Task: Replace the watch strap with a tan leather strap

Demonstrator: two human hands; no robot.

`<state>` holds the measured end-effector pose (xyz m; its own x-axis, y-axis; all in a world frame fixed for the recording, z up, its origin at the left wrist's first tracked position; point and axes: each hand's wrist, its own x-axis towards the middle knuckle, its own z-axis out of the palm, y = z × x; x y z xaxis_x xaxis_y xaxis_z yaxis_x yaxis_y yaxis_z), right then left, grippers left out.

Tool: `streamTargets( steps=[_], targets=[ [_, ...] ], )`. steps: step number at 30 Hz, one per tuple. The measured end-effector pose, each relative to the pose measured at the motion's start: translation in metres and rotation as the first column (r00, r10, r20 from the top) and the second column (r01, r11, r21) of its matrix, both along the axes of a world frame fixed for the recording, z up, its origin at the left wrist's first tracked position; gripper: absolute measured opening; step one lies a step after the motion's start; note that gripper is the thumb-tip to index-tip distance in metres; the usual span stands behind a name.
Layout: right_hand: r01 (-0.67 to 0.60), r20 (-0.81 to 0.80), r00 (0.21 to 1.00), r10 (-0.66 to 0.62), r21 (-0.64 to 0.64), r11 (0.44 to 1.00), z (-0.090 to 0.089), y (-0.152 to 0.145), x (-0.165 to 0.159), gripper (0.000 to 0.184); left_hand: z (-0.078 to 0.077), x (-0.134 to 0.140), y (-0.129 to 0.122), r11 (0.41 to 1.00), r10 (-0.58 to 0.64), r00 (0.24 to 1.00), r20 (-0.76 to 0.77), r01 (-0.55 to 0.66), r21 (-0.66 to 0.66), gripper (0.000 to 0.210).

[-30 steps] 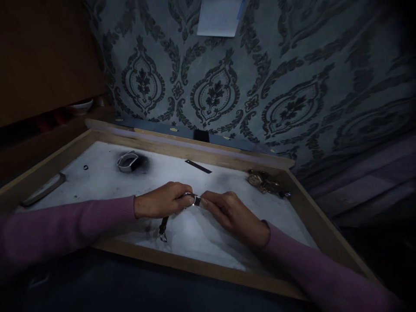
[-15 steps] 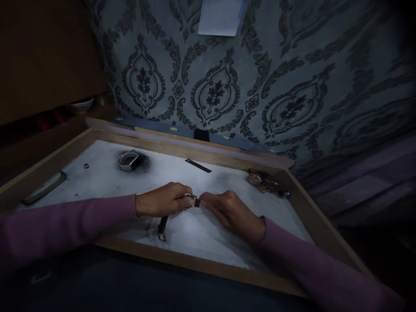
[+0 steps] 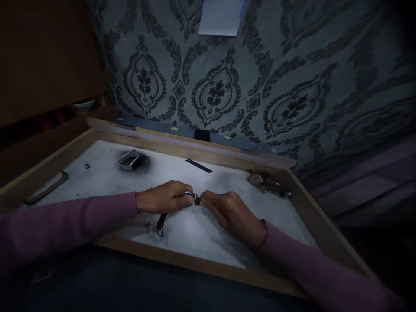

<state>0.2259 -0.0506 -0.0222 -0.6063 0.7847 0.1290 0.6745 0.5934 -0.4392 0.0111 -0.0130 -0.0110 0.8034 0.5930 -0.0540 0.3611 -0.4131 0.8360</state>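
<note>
– Slight drift there! That silver-toned metal buckle (image 3: 160,232) has edged left, a touch away from the near edge of the white, wooden-rimmed surface (image 3: 169,169), while the left hand (image 3: 164,197) and the right hand (image 3: 232,214) keep almost the same spots.

– And what have they got?

– One small wristwatch (image 3: 188,193), round and shiny metal, over the middle of the surface; whether it touches down, I can't tell. Left is clasped round it, thumb on top. Right pinches the short dark strap piece (image 3: 197,201) at its side, fingertips bunched; anything fine tucked between them is too small to make out.

– So which step is this?

– Close work where strap meets case, by the look of it: left steadies, right works the strap. From here, I'd judge, it calls for a firm left thumb and light, exact right fingertips.

– Give us the textures!

– Supple, perhaps leathery: that's the long dark strap (image 3: 161,220), dropping from under the left hand to the buckle. By the far edge, a thin, flat black strip (image 3: 199,165), dead straight. Nearer the far left corner, a stiff grey looped band (image 3: 129,160), then a tiny dark ring (image 3: 87,166).

– Far right corner?

– Glinting gold-toned metal watch pieces (image 3: 260,180), all jumbled. And along the left edge, a smooth, curved olive-toned strip (image 3: 47,189).
</note>
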Motion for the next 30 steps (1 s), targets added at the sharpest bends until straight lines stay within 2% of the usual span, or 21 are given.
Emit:
streamTargets(
  steps=[5,9,12,15,17,19,21,23,25,30],
  targets=[
    [0.05,0.007,0.999,-0.05,-0.014,0.999,0.004,-0.003,-0.004,0.028,0.0,0.001,-0.003,0.993,0.031,0.999,-0.036,-0.027,0.119,0.024],
    [0.046,-0.03,0.998,-0.046,-0.019,0.999,0.005,-0.003,-0.004,0.03,0.001,0.002,-0.006,0.989,0.057,0.998,-0.014,-0.055,0.141,0.024],
    [0.041,-0.069,0.997,-0.042,-0.007,0.999,0.005,-0.003,-0.002,0.031,0.003,0.001,-0.005,0.999,0.042,0.998,0.05,-0.042,0.003,0.026],
    [0.068,-0.103,0.993,-0.065,0.025,0.997,0.005,-0.002,0.0,0.031,0.002,0.0,-0.001,0.967,0.056,0.992,0.112,-0.026,-0.253,0.032],
    [0.088,-0.122,0.989,-0.081,0.056,0.995,0.005,-0.002,0.0,0.03,0.0,0.0,0.001,0.901,0.137,0.981,0.136,-0.066,-0.428,0.035],
    [0.103,-0.136,0.987,-0.088,0.101,0.99,0.005,-0.002,0.001,0.03,-0.001,0.001,0.003,0.804,0.244,0.959,0.147,-0.115,-0.583,0.04],
    [0.112,-0.143,0.986,-0.091,0.152,0.982,0.004,-0.002,0.003,0.029,-0.001,0.002,0.004,0.717,0.324,0.934,0.149,-0.139,-0.683,0.046],
    [0.118,-0.151,0.985,-0.09,0.195,0.974,0.003,-0.002,0.003,0.029,0.0,0.003,0.004,0.67,0.353,0.926,0.136,-0.149,-0.727,0.049],
    [0.126,-0.167,0.982,-0.09,0.223,0.967,0.003,-0.002,0.003,0.029,0.002,0.003,0.004,0.652,0.351,0.928,0.125,-0.147,-0.743,0.048],
    [0.134,-0.194,0.977,-0.086,0.249,0.959,0.004,-0.002,0.002,0.029,0.007,0.0,0.003,0.672,0.329,0.93,0.164,-0.109,-0.732,0.041]
  ],
)
